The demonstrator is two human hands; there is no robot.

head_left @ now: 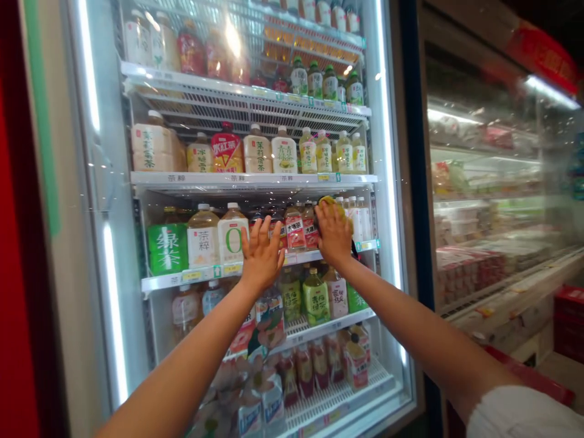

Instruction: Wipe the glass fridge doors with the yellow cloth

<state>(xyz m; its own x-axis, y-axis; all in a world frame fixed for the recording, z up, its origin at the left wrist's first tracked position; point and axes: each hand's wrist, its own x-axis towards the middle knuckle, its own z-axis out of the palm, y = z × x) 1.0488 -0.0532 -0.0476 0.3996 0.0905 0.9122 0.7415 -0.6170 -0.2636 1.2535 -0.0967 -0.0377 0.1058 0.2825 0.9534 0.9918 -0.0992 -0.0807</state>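
Note:
A tall glass fridge door [255, 191] fills the middle of the head view, with shelves of bottled drinks behind it. My left hand [262, 255] is raised in front of the glass with its fingers spread, and nothing is in it. Farther right, my right hand [333, 234] presses a yellow cloth [340, 210] to the glass. Most of the cloth is hidden under the palm and fingers; a dark edge shows beside it. Through the glass near my left hand stands a bottle with a green 0 [233, 234].
Bright light strips run down the left [114, 310] and right [387, 152] sides of the fridge. To the right is an open chilled display [488, 243] with packed goods, blurred. Red boxes [568, 322] stand at the far right edge.

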